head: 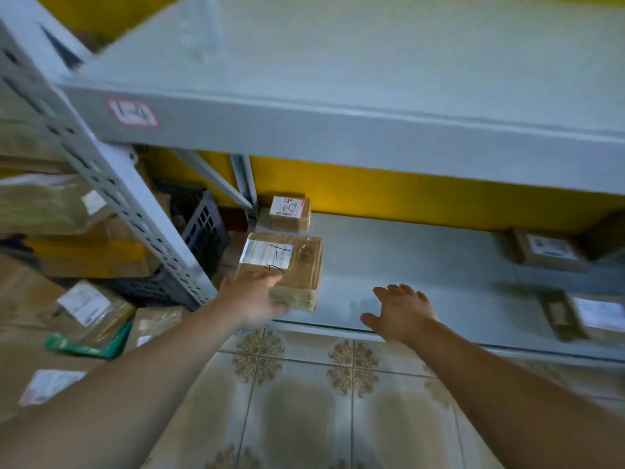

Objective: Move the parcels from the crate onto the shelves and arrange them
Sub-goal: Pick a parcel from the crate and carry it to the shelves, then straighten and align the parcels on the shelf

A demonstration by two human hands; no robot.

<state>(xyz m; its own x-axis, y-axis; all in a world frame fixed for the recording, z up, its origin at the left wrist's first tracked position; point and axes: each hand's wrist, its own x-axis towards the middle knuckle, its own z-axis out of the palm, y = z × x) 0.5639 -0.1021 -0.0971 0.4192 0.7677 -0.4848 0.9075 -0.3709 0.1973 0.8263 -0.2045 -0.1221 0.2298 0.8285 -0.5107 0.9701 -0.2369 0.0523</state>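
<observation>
A flat brown parcel [291,265] with a white label lies at the left end of the low grey shelf [422,265]. My left hand [257,296] grips its near left corner, fingers over the top. Behind it, against the yellow wall, stands a small brown parcel [290,213] with a label. My right hand [402,311] hovers over the shelf's front edge to the right of the flat parcel, fingers spread, holding nothing. A dark plastic crate [203,228] sits on the floor left of the shelf post.
An upper grey shelf [338,130] with a red-edged tag overhangs the low one. Two more labelled parcels [548,252] lie at the right end. Piles of parcels [91,309] crowd the floor at the left. Patterned floor tiles [304,401] lie below me.
</observation>
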